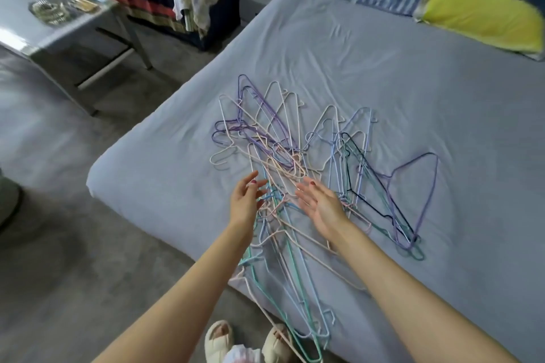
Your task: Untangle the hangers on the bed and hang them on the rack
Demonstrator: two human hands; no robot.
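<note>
hangers (295,162) tangled, under both open grips

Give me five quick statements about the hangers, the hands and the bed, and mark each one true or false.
1. The hangers lie in a tangled pile on the bed. True.
2. The left hand holds a single hanger lifted clear of the pile. False: its fingers are straight and hold nothing.
3. The right hand is open above the pile. True.
4. All the hangers are black. False: they are pastel, purple, pink, blue and green, with one dark one.
5. A yellow pillow lies at the far end of the bed. True.
</note>
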